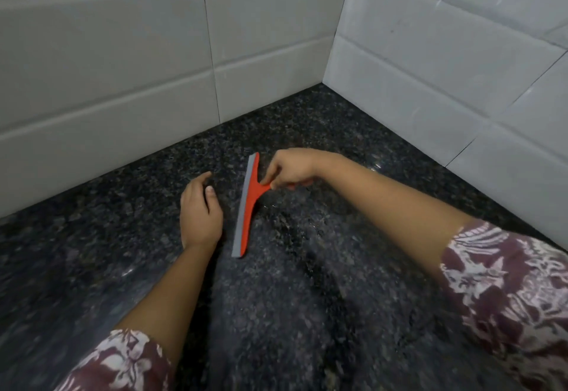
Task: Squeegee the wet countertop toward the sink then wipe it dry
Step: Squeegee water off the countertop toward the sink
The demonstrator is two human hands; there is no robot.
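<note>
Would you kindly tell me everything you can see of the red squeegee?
The squeegee has a red, plastic-looking T-shaped body with a long grey blade along its left edge. It sits on the dark speckled countertop, blade running far to near. The right hand grips its short handle; the left hand lies relaxed beside the blade, not touching it.

red squeegee blade-down on speckled dark countertop.
</note>
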